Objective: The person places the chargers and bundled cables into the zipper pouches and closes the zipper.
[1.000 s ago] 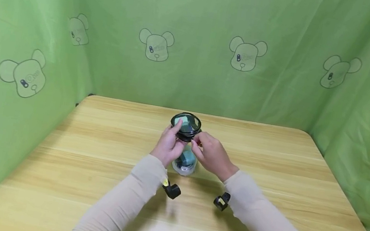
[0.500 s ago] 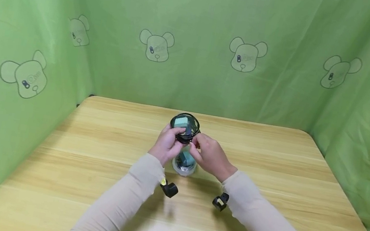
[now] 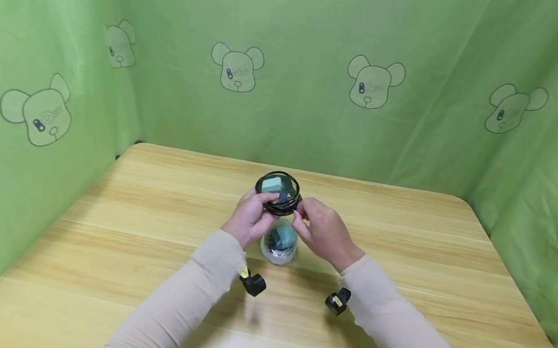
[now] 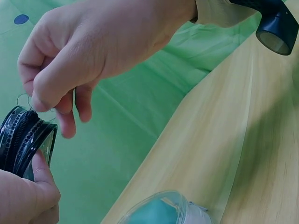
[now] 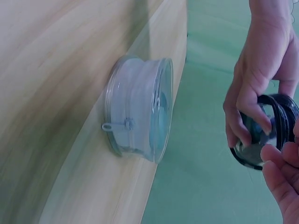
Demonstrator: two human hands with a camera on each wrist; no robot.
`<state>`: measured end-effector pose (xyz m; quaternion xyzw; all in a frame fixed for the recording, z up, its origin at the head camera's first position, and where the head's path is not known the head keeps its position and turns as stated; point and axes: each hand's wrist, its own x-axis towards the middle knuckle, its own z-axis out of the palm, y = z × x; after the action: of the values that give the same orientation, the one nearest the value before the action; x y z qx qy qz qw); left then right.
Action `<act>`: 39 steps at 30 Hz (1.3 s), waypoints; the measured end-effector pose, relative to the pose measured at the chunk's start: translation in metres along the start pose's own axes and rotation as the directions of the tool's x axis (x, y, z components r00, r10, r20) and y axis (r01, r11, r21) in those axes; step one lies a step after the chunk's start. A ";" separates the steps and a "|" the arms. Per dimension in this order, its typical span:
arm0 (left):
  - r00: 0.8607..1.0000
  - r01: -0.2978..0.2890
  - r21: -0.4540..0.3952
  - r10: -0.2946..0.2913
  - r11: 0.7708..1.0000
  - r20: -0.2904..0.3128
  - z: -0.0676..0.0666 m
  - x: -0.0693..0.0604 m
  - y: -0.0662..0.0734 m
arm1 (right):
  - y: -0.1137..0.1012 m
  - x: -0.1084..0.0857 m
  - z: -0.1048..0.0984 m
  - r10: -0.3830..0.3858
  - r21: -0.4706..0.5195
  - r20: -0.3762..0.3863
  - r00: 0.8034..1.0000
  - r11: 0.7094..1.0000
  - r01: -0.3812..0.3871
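My left hand (image 3: 251,217) holds a small round zippered case (image 3: 281,193) above the table, thumb over its clear top. The case has black edging and clear faces; a pale teal block and dark bits show inside. At its near right rim, my right hand (image 3: 326,232) pinches with thumb and forefinger at the zipper; the fingers hide the zipper pull. The left wrist view shows the zipper band (image 4: 21,133) close under those fingertips, with thin loops beside them. Just below the hands, a similar round case (image 5: 135,107) with a white band and pale zipper pull lies on the table.
The wooden table (image 3: 129,272) spreads around the hands, its far edge just beyond the black-edged case. Green curtains (image 3: 298,128) with bear faces enclose the back and sides. Black wrist cameras, such as the left one (image 3: 254,284), hang under both wrists.
My left thumb has slid down and right across the case's top. My right hand has shifted slightly right along the rim. The white-banded case has stayed in place.
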<state>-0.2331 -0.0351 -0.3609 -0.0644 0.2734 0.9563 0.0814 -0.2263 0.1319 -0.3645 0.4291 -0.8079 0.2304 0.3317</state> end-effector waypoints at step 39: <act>0.993 -0.027 -0.044 0.032 0.999 0.114 0.002 0.002 -0.010 | -0.009 0.000 0.002 0.046 0.068 0.023 0.999 0.997 -0.047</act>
<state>-0.2333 -0.0251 -0.3643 -0.0071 0.2486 0.9651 0.0816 -0.2196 0.1262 -0.3648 0.4237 -0.8129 0.2607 0.3026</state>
